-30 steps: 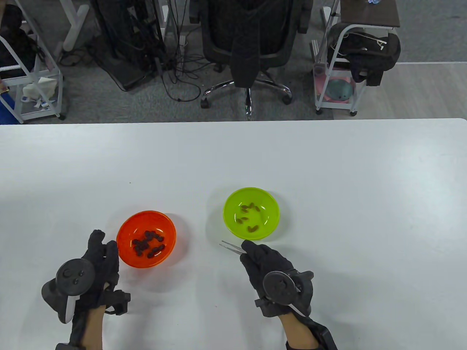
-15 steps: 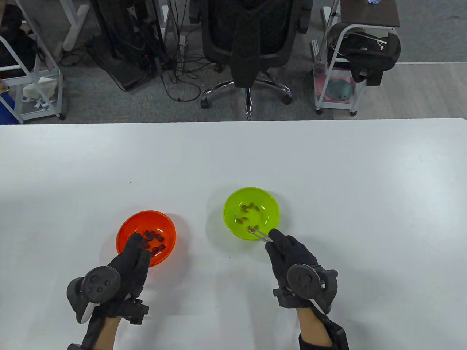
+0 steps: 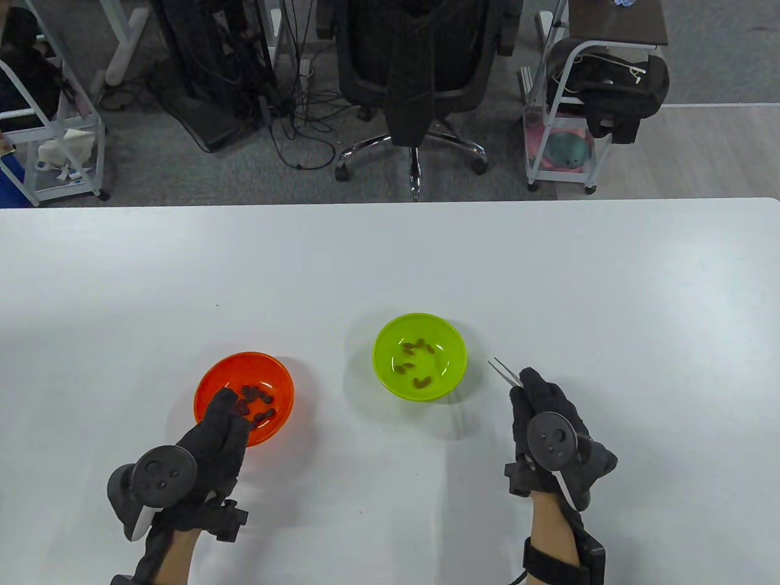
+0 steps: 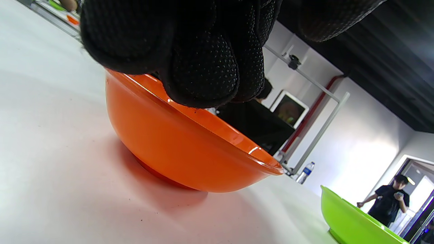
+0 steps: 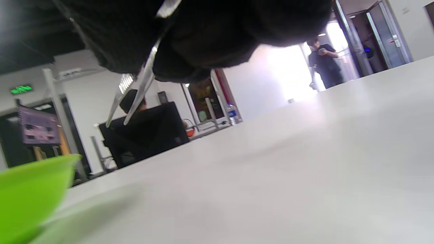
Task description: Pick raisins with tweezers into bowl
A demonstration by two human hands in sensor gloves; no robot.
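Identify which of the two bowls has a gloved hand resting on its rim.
The orange bowl: the left hand rests its fingers on the near rim. The green bowl stands untouched.

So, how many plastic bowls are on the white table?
2. The orange plastic bowl sits on the left, under the left hand's fingers. The lime-green plastic bowl sits in the middle, left of the metal tweezers.

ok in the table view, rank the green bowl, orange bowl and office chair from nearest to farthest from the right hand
1. Green bowl: just left of the right hand, beside the tweezers' tips.
2. Orange bowl: farther left, under the left hand's fingers.
3. Office chair: beyond the table's far edge, on the floor.
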